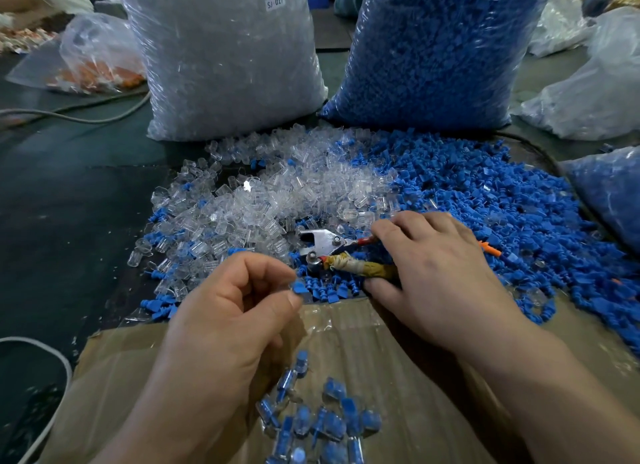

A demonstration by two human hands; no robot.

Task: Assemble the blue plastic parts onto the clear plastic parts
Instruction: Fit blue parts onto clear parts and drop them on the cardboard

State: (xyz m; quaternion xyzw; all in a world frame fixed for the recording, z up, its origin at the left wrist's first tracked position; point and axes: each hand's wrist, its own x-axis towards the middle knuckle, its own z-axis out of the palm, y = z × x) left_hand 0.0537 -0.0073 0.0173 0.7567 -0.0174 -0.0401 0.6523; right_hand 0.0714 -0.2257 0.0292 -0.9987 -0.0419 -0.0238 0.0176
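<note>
Cardboard (346,332) covers the near tabletop and carries a heap of assembled blue-and-clear pieces (322,425). Just beyond, the left hand (235,311) has its grip pinched on one blue plastic part (298,288). Beside it, the right hand (436,273) grasps the handles of a plier-like metal tool (325,245), which lies among loose clear plastic parts (277,193) and blue plastic parts (467,193). Behind stand a bag of clear parts (225,58) and a bag of blue parts (433,47).

At the back of the worktop (69,203) stand a left sack (221,58) and a right sack (436,47), side by side. Before them spread shells (277,193) on the left and plugs (467,193) on the right, with pliers (322,245) lying among them. Nearest, cardboard (346,342) carries joined pieces (322,422).
</note>
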